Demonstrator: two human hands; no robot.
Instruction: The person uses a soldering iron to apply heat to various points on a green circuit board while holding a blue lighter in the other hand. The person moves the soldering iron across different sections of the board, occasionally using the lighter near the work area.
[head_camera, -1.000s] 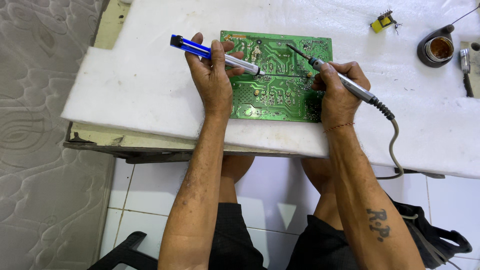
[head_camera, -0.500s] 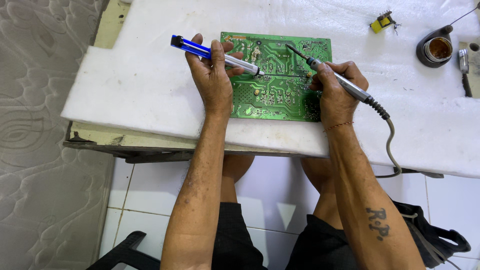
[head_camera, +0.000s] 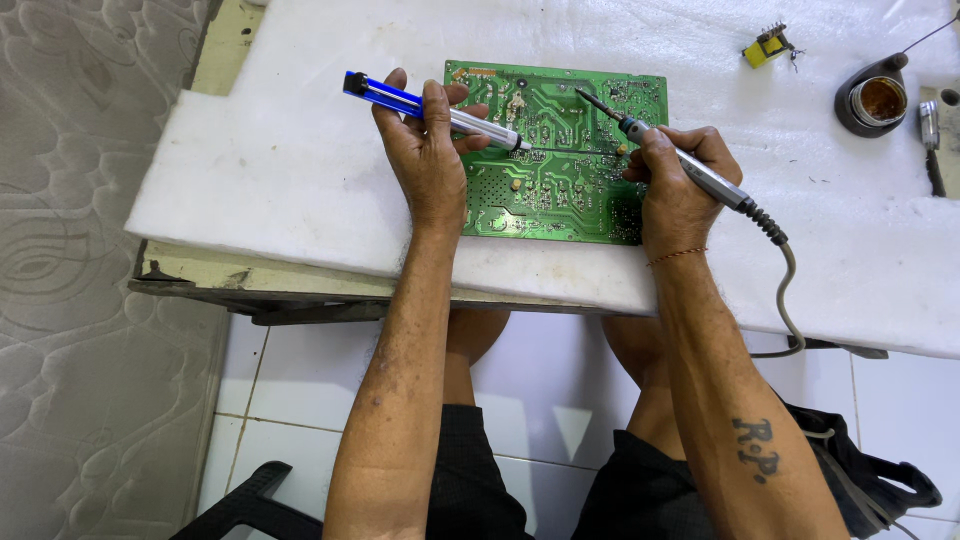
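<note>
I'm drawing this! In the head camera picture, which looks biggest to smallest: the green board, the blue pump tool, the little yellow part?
1. green board
2. blue pump tool, held in the left hand
3. little yellow part, smallest

Two hands are showing: the left hand (head_camera: 428, 160) and the right hand (head_camera: 676, 185). One green circuit board (head_camera: 560, 190) is lying on the worktop (head_camera: 250, 180), which is wearing one white foam sheet. One blue-and-silver desoldering pump (head_camera: 430, 110) is sitting in the left hand, and one soldering iron (head_camera: 680, 165) with one cable is sitting in the right. One small yellow component (head_camera: 766, 46) is lying apart, one dark round pot (head_camera: 872, 102) is standing beyond it, and one metal tool (head_camera: 930, 120) is lying at the edge
</note>
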